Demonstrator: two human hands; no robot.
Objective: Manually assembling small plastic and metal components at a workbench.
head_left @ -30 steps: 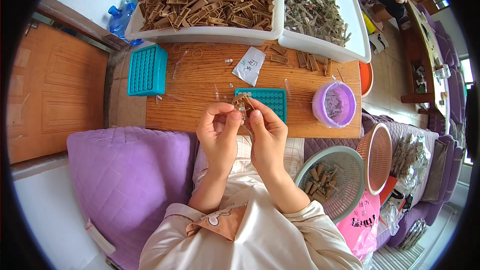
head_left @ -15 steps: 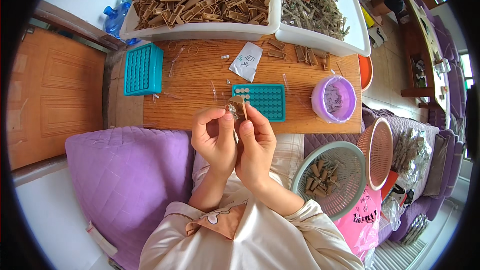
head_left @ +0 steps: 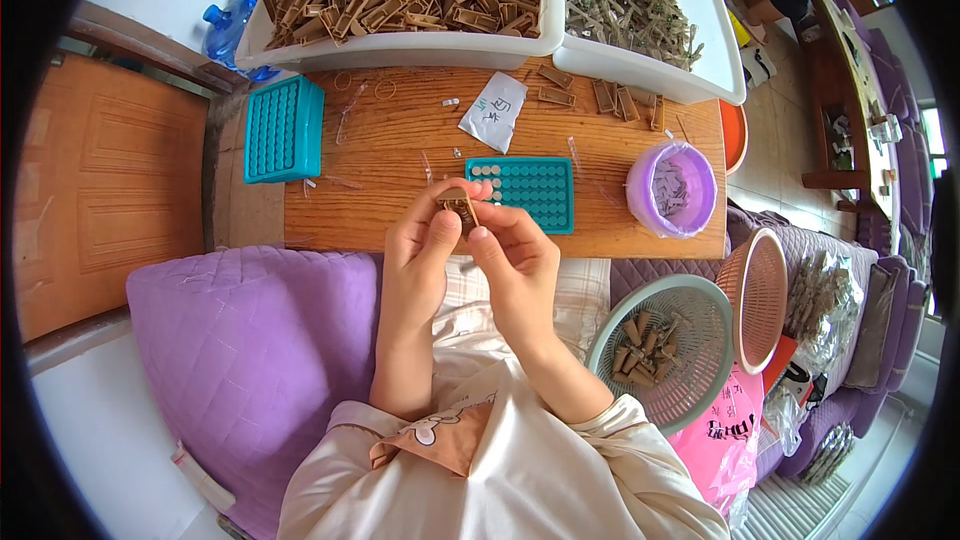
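Between my two hands, just over the table's near edge, is a small brown plastic casing (head_left: 454, 197) with its hollow side partly facing me; what sits inside it is too small to name. My left hand (head_left: 420, 250) wraps its fingers behind the casing, thumb on the near side. Thumb and fingers of my right hand (head_left: 520, 258) pinch its lower right edge. Just beyond lies a teal tray (head_left: 540, 192) of round pockets, with several pale discs (head_left: 484, 172) at its left end.
On the wooden table (head_left: 380, 160) are another teal tray (head_left: 283, 130), a paper slip (head_left: 494, 112), loose brown casings (head_left: 622, 102) and a purple-lined tub (head_left: 642, 185). Behind stand white bins of brown casings (head_left: 400, 0) and strips (head_left: 630, 10). A grey-green basket (head_left: 690, 380) sits at right.
My left hand has shifted forward and now wraps round the casing, which has turned and moved slightly left. The shiny bit seen earlier at my left fingertips no longer shows there.
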